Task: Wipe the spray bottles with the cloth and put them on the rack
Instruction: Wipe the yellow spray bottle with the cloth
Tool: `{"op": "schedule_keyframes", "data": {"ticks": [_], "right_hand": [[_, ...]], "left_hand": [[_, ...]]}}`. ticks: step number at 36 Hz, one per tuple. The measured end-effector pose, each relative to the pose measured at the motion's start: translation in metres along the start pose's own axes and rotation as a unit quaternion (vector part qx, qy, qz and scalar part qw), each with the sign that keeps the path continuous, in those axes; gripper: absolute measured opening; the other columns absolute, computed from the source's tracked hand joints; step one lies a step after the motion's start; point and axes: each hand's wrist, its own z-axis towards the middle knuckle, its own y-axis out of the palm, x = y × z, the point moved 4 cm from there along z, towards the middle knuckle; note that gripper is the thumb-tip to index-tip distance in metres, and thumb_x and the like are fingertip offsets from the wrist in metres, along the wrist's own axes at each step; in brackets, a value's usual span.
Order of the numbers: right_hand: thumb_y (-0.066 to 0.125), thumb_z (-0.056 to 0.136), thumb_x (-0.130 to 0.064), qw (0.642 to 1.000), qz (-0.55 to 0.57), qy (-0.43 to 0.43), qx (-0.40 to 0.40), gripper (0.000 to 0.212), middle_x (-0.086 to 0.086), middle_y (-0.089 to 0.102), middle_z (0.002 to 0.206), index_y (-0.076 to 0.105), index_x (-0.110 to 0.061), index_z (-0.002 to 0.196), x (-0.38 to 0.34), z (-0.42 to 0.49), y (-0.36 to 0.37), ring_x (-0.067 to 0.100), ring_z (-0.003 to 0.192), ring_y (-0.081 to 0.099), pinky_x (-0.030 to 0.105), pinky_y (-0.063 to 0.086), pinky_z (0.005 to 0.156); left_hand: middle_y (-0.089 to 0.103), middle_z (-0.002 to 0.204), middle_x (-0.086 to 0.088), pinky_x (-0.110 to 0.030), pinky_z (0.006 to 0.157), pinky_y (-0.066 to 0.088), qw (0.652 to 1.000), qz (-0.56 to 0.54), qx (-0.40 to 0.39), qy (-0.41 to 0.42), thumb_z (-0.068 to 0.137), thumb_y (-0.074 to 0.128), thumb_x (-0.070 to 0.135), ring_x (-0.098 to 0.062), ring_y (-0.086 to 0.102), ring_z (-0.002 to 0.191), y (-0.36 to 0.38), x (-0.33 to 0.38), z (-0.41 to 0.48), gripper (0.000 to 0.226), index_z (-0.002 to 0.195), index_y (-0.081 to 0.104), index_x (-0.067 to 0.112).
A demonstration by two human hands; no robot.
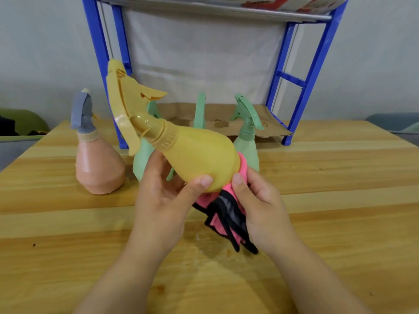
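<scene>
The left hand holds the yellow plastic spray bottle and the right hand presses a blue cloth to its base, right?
Not blue: the head view shows the right hand pressing a pink, black-edged cloth there. The left hand holds the yellow plastic spray bottle.

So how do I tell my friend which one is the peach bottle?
Look at the wooden table, left of the blue rack. The peach spray bottle stands upright there. Only it has a grey trigger top; the others are green or yellow.
</scene>
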Motion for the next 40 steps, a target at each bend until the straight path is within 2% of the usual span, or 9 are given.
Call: {"op": "schedule_keyframes", "data": {"ticks": [6, 9, 12, 15, 18, 20, 25, 31, 40], "right_hand": [[0.052, 0.091, -0.044, 0.997, -0.02, 0.079, 0.007, 0.039, 0.022, 0.07, 0.09, 0.066, -0.008, 0.099, 0.002, -0.011, -0.007, 0.037, 0.084, 0.069, 0.051, 0.055, 0.081], [0.053, 0.09, -0.042, 0.994, -0.028, 0.109, 0.004, 0.037, 0.018, 0.07, 0.078, 0.066, -0.008, 0.096, 0.001, -0.017, -0.014, 0.027, 0.07, 0.07, 0.047, 0.056, 0.074], [0.051, 0.095, -0.036, 0.99, -0.046, 0.132, -0.015, 0.031, 0.016, 0.071, 0.08, 0.064, -0.009, 0.093, -0.001, -0.025, -0.022, 0.034, 0.07, 0.07, 0.055, 0.056, 0.076], [0.049, 0.097, -0.032, 0.983, -0.077, 0.164, -0.032, 0.026, 0.014, 0.072, 0.084, 0.064, -0.011, 0.099, -0.003, -0.033, -0.033, 0.033, 0.071, 0.072, 0.052, 0.057, 0.075], [0.05, 0.098, -0.031, 0.972, -0.186, 0.139, -0.039, 0.017, -0.004, 0.072, 0.085, 0.067, -0.028, 0.099, -0.008, -0.039, -0.048, 0.014, 0.079, 0.068, 0.04, 0.054, 0.08], [0.051, 0.097, -0.031, 0.962, -0.232, 0.137, -0.051, 0.014, -0.012, 0.069, 0.085, 0.064, -0.034, 0.1, -0.012, -0.044, -0.058, 0.007, 0.078, 0.064, 0.031, 0.051, 0.077], [0.049, 0.097, -0.035, 0.931, -0.34, 0.12, -0.06, 0.014, -0.003, 0.06, 0.077, 0.06, -0.027, 0.097, -0.025, -0.054, -0.086, 0.014, 0.072, 0.057, 0.034, 0.049, 0.07], [0.047, 0.098, -0.036, 0.906, -0.399, 0.136, -0.049, 0.017, -0.007, 0.061, 0.087, 0.058, -0.026, 0.106, -0.034, -0.063, -0.114, 0.01, 0.079, 0.058, 0.028, 0.048, 0.07], [0.047, 0.098, -0.031, 0.881, -0.458, 0.119, -0.025, 0.018, -0.004, 0.05, 0.077, 0.048, -0.023, 0.082, -0.05, -0.066, -0.142, 0.01, 0.067, 0.047, 0.022, 0.037, 0.059]], "left_hand": [[0.058, 0.127, 0.003, -0.026, 0.082, 0.052, 0.999, 0.018, -0.015, -0.037, 0.063, 0.081, 0.038, -0.014, 0.059, 0.113, 0.0, -0.005, -0.002, 0.078, 0.132, 0.047, 0.023], [0.06, 0.125, 0.006, -0.026, 0.082, 0.052, 0.998, 0.022, -0.019, -0.055, 0.061, 0.08, 0.036, -0.014, 0.059, 0.112, 0.001, -0.008, -0.005, 0.075, 0.129, 0.05, 0.026], [0.062, 0.12, 0.005, -0.027, 0.08, 0.052, 0.997, 0.018, -0.025, -0.069, 0.061, 0.079, 0.033, -0.016, 0.061, 0.11, 0.003, -0.011, -0.011, 0.068, 0.123, 0.053, 0.028], [0.061, 0.122, 0.004, -0.032, 0.081, 0.053, 0.996, 0.026, -0.032, -0.083, 0.062, 0.077, 0.034, -0.018, 0.06, 0.111, 0.006, -0.016, -0.016, 0.069, 0.125, 0.052, 0.028], [0.062, 0.119, 0.008, -0.036, 0.084, 0.052, 0.994, 0.064, -0.043, -0.082, 0.062, 0.077, 0.037, -0.017, 0.058, 0.113, 0.009, -0.017, -0.021, 0.06, 0.118, 0.056, 0.042], [0.062, 0.117, 0.014, -0.032, 0.08, 0.053, 0.99, 0.09, -0.049, -0.094, 0.059, 0.077, 0.041, -0.012, 0.058, 0.111, 0.012, -0.019, -0.024, 0.056, 0.11, 0.056, 0.053], [0.053, 0.12, 0.025, -0.017, 0.067, 0.053, 0.964, 0.211, -0.079, -0.144, 0.059, 0.079, 0.047, 0.002, 0.05, 0.112, 0.03, -0.025, -0.032, 0.069, 0.117, 0.043, 0.053], [0.048, 0.106, 0.046, -0.028, 0.087, 0.048, 0.938, 0.299, -0.139, -0.106, 0.072, 0.077, 0.035, 0.027, 0.042, 0.101, 0.06, -0.032, -0.034, 0.066, 0.1, 0.035, 0.078], [0.05, 0.125, 0.02, -0.028, 0.092, 0.043, 0.911, 0.36, -0.152, -0.13, 0.074, 0.074, 0.043, -0.005, 0.049, 0.112, 0.095, -0.044, -0.032, 0.072, 0.135, 0.037, 0.042]]}}
